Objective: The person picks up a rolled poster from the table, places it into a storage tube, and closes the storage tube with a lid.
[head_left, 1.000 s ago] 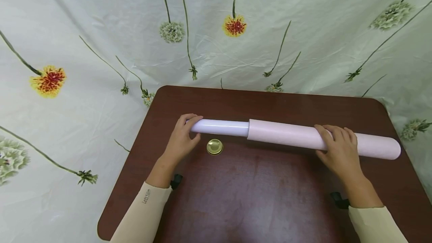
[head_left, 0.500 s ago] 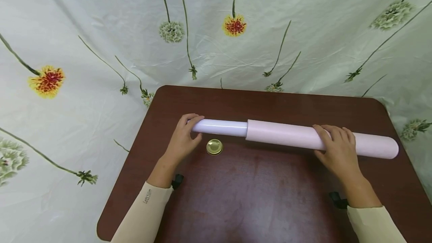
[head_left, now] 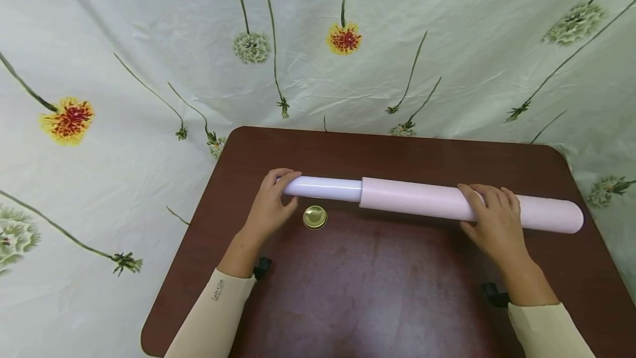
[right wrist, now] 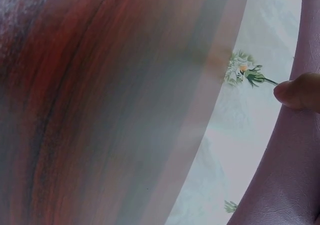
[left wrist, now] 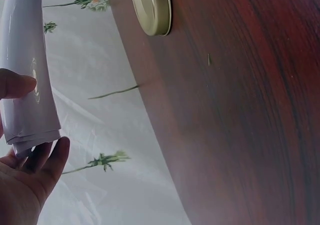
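Note:
A glossy white rolled sheet [head_left: 328,188] runs into the left mouth of a wider pale pink tube [head_left: 412,199], whose right end is rounded. My left hand [head_left: 268,203] holds the roll's free left end between thumb and fingers. Layered edges show at the end of that rolled sheet [left wrist: 30,105] in the left wrist view, the thumb pressing its side. Toward its right half, the pink tube is gripped from above by my right hand [head_left: 497,225]. The right wrist view shows only a thumb [right wrist: 300,91] against the pink tube [right wrist: 285,170]. The inserted part of the roll is hidden.
A round gold-coloured lid [head_left: 315,217] lies on the dark reddish-brown table [head_left: 367,291], just in front of the rolled sheet. Behind and left of the table hangs a pale flower-printed cloth [head_left: 199,32].
My right hand and the pink tube have shifted slightly left, so a little less of the white roll shows. The left hand has stayed almost still at the roll's end.

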Demonstrator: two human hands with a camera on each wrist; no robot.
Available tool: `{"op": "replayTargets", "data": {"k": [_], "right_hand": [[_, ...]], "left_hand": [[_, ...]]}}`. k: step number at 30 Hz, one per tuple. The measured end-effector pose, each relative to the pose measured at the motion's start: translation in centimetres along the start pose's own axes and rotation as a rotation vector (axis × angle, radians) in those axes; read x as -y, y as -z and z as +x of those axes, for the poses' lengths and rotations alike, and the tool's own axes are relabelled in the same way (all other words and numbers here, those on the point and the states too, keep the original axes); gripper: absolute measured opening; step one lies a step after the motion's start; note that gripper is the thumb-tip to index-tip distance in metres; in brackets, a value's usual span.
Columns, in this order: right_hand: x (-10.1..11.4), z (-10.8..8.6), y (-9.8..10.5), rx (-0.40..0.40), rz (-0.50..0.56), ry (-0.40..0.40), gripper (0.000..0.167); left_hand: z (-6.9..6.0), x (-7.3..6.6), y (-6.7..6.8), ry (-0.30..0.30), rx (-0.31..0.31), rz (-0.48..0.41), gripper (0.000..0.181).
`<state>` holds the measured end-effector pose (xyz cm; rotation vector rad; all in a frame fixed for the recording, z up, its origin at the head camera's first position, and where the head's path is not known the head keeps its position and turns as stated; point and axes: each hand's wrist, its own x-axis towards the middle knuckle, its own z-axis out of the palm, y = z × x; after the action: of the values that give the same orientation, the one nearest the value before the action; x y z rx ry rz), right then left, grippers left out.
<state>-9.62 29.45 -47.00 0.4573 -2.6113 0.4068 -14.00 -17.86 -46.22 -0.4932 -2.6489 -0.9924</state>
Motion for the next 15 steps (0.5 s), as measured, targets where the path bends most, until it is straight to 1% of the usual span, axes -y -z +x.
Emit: {"op": "replayTargets", "data": {"k": [11,15], "right_hand": [[0.25,0.16,0.08,-0.001,-0.009,0.014,0.097],[0.33,0.25,0.09,0.001,-0.012,0.013,0.097]], "left_hand": [[0.02,-0.54,0.08,0.018,0.019,0.016,0.055],[0.05,-0.62,0.02,0.012,0.017,0.019,0.056]]}}
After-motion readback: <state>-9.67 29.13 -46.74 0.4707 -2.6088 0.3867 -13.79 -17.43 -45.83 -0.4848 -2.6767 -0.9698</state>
